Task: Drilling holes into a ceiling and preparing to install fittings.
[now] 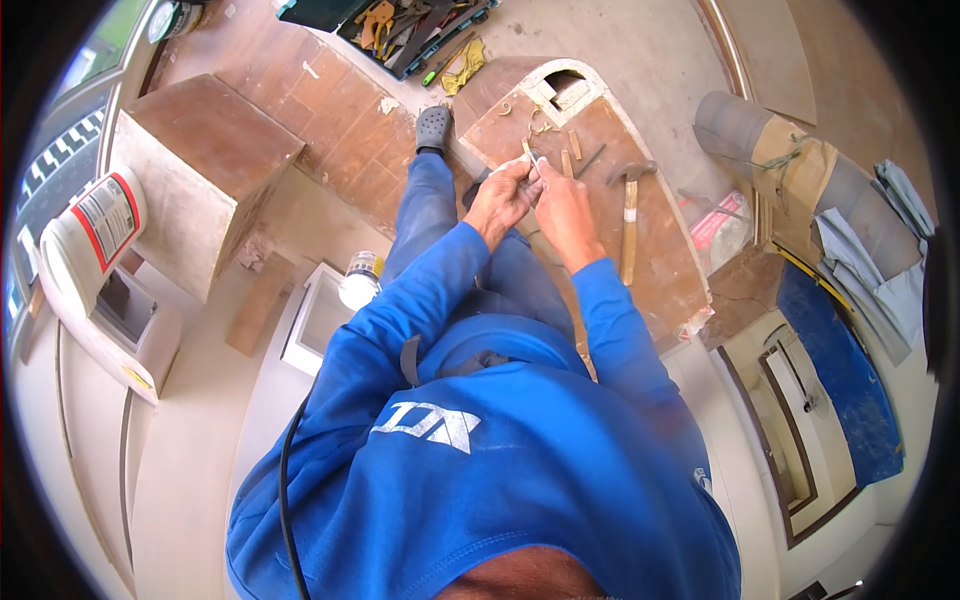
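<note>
Both hands meet over a brown board (650, 262) with a pale edge, laid in front of me. My left hand (500, 203) is closed, fingertips pinched at a small pale wood piece (526, 147). Fingers curled, my right hand (567, 214) touches the left one. A thin, light-coloured tool, perhaps a blade, shows between the fingertips; its kind is hard to tell. Curled wood shavings (543, 128) lie just beyond. To the right are short wood strips (575, 145), a thin dark rod (592, 160) and a hammer (629, 225) with a wooden handle.
An open teal toolbox (418, 62) full of tools stands far ahead, a yellow glove (464, 68) beside it. Left are a large wooden box (215, 135), a white jug (105, 225) and a small can (361, 280). A grey roll (735, 130) lies at right.
</note>
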The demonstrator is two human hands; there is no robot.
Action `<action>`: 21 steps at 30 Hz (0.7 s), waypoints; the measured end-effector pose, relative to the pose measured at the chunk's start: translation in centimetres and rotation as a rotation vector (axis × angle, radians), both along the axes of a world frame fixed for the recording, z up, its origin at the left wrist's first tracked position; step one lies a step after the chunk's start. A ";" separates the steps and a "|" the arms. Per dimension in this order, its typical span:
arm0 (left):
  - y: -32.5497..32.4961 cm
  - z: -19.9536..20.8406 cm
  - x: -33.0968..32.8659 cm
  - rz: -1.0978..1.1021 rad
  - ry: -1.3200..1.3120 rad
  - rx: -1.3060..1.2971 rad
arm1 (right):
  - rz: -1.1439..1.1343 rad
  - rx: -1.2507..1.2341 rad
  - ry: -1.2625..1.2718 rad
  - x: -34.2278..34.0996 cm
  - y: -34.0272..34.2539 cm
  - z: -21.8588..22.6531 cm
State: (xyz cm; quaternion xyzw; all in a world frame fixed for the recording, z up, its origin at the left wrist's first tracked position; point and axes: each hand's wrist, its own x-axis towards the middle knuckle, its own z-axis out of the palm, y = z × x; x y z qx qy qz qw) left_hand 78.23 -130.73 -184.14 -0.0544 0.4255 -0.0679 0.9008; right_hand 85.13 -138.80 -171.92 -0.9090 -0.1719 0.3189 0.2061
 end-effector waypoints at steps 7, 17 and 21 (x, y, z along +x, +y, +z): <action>-0.1 -0.3 0.6 -0.018 -0.048 -0.007 | 0.040 -0.130 -0.083 0.1 2.1 -1.0; 1.2 0.5 0.2 -0.054 0.029 -0.032 | -0.137 0.131 -0.037 0.0 -0.3 1.8; 0.4 1.4 1.0 -0.034 0.152 0.010 | -0.113 0.049 0.006 0.2 -1.3 1.4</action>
